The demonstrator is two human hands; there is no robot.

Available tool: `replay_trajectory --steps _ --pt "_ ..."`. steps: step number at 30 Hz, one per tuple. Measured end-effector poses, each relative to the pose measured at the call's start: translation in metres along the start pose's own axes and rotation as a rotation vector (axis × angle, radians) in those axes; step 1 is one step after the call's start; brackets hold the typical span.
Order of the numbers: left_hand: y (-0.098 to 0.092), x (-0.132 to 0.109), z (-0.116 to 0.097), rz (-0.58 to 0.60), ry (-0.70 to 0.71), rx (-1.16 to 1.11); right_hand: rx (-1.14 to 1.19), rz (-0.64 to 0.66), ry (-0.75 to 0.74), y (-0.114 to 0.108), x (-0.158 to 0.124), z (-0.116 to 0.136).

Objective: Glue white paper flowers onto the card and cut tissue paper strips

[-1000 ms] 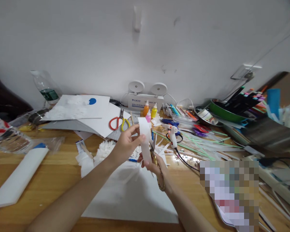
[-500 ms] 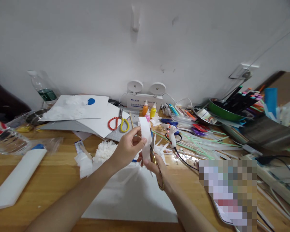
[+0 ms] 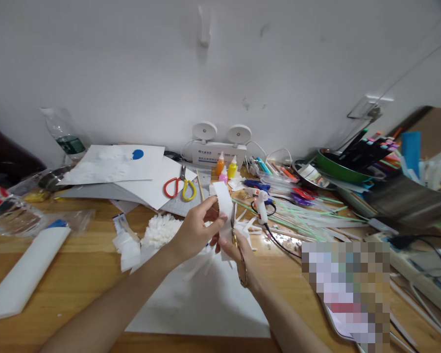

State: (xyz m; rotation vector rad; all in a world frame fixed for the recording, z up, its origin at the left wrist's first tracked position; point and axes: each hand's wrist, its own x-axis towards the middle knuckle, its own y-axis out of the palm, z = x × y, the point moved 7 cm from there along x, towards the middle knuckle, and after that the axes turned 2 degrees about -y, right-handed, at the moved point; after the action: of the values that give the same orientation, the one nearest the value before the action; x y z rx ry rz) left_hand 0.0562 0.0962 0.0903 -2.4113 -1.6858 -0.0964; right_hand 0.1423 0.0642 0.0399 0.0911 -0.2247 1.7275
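Note:
Between the thumb and fingers of my left hand [image 3: 200,228] is a white paper strip [image 3: 225,200], held upright. My right hand [image 3: 238,247] is closed around gold-handled scissors [image 3: 243,267]; their blades point up along the strip's right edge. The thumb of that hand also lies against the strip's lower part. Below both hands a white sheet [image 3: 202,309] lies on the wooden table. A heap of ruffled white paper pieces [image 3: 161,230] sits just left of my left hand, partly behind it.
Red-and-yellow-handled scissors [image 3: 180,185] lie at the back. A white glue gun [image 3: 260,203] with a black cord stands right of my hands, beside scattered strips. A rolled white paper stack [image 3: 29,274] lies at left. A pixelated patch covers an object at lower right.
The strip has shifted slightly right and down, its top tilting a little left. Both hands keep their grips. The view has moved only slightly.

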Motion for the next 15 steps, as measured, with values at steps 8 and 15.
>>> replay_trajectory --steps 8,15 --pt "-0.001 0.001 0.0 0.013 -0.015 -0.042 0.042 -0.004 0.052 0.001 0.0 -0.009" --pt "-0.002 0.001 0.0 0.017 -0.019 -0.055 0.114 0.001 0.127 0.005 -0.002 -0.02"
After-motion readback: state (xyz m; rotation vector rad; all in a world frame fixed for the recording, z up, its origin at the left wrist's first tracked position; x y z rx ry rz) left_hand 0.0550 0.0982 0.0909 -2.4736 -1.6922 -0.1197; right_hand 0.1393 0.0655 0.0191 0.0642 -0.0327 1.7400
